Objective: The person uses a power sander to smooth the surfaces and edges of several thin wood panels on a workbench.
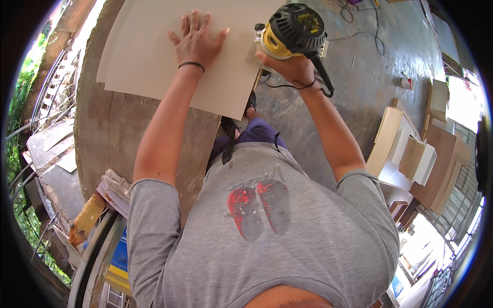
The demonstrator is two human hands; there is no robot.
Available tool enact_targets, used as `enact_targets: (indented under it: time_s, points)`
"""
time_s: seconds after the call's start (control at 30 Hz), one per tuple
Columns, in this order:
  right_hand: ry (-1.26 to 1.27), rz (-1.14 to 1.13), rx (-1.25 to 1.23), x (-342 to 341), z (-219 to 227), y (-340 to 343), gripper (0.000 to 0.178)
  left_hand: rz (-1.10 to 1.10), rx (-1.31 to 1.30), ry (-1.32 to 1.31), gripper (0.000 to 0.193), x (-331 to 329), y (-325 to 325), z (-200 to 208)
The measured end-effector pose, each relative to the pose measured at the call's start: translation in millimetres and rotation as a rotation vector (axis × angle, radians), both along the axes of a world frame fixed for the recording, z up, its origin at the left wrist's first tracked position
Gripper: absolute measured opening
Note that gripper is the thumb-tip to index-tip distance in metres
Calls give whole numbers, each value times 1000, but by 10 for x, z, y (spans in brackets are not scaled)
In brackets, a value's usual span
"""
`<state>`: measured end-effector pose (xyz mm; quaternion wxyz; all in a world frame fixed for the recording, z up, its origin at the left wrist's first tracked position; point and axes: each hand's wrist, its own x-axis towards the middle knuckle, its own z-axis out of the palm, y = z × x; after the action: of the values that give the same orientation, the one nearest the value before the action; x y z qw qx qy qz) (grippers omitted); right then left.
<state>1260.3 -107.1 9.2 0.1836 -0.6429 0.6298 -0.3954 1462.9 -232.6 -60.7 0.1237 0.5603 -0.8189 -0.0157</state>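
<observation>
My left hand (197, 45) lies flat on a large white board (141, 54), fingers spread, with a dark band at the wrist. In my right hand (291, 68) is a yellow and black trim router (298, 30), gripped around its lower body at the board's right edge. Its base seems to rest on that edge, but the bit is hidden. A black cord runs from the router past my right wrist. Beneath the white board, another pale sheet shows a sliver along the left side, and both lie on a worn wooden workbench (128, 120).
Loose cable (379, 38) trails on the grey floor (354, 72) at the far right. A small white and red container (406, 83) stands there too. Pale box-like wooden pieces (390, 138) are at the right. Left of the bench lie scraps and a yellowish block (88, 215).
</observation>
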Motion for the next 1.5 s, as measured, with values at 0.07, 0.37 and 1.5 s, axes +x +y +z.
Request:
enact_targets:
  time_s: [0.07, 0.37, 1.5]
  points:
    - [16, 32, 30, 89, -12, 114, 43, 2, -18, 4, 77, 4, -15, -39]
    - [-104, 34, -41, 467, -329, 561, 38, 19, -1, 54, 74, -7, -32, -51]
    - [-211, -446, -331, -227, 204, 1617, 57, -595, 340, 18, 68, 1424, 714, 351]
